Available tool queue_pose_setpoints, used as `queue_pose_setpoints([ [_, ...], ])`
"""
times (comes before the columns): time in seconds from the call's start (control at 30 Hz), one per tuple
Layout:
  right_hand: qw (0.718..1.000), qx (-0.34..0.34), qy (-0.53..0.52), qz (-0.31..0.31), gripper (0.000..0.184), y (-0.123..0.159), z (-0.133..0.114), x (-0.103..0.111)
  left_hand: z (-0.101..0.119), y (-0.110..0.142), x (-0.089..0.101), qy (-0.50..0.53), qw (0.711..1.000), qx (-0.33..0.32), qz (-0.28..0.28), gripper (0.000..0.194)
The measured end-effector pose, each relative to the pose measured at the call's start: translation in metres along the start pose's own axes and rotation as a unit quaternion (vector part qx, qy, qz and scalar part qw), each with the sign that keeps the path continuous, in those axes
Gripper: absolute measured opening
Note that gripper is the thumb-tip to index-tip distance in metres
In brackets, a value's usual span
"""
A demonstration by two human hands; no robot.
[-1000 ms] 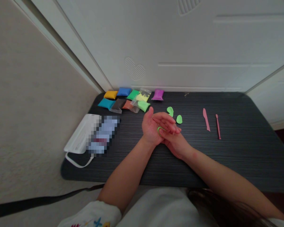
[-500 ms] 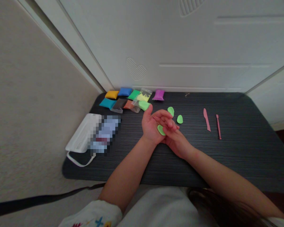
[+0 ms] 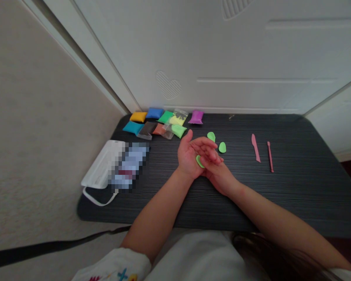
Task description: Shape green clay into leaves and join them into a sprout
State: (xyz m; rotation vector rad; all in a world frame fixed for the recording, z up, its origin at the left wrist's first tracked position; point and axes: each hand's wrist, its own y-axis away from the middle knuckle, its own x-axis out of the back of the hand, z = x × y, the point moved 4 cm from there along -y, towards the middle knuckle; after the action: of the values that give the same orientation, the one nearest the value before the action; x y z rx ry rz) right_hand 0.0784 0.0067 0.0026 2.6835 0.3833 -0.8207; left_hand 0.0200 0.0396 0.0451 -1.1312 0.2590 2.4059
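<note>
Green piece (image 3: 199, 161) between the hands (image 3: 188, 159) (image 3: 219, 175) now less visible than 0.5 s ago

Dark table (image 3: 304, 164) — coloured packets (image 3: 155, 113), green pieces (image 3: 222, 147), pink knife (image 3: 255, 148), pink stick (image 3: 270, 157).

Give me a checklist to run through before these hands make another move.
1. Green piece in place: ok, against the palm of the left hand, partly covered by the right hand's thumb.
2. Both hands free: not ok, they overlap around that piece.
3. Two loose green pieces apart: ok, the farther one and the nearer one lie separately on the table.
4. Pink knife and pink stick clear of the hands: ok, lying to the right.
5. Light green packet sealed: cannot tell.
6. Underside of the held piece smooth: cannot tell, hidden.
</note>
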Motion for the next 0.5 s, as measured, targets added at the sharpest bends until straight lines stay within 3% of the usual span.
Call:
queue_pose_setpoints([
  [0.27,1.000,0.008,0.019,-0.006,0.027,0.0009,-0.0014,-0.0022,-0.0005,-0.0004,0.0018,-0.016,0.999,0.020,0.043,0.072],
  [0.5,1.000,0.021,0.011,-0.013,0.026,0.0003,-0.0008,-0.0026,-0.0005,-0.0010,0.0005,-0.012,0.999,0.018,0.037,0.073],
])
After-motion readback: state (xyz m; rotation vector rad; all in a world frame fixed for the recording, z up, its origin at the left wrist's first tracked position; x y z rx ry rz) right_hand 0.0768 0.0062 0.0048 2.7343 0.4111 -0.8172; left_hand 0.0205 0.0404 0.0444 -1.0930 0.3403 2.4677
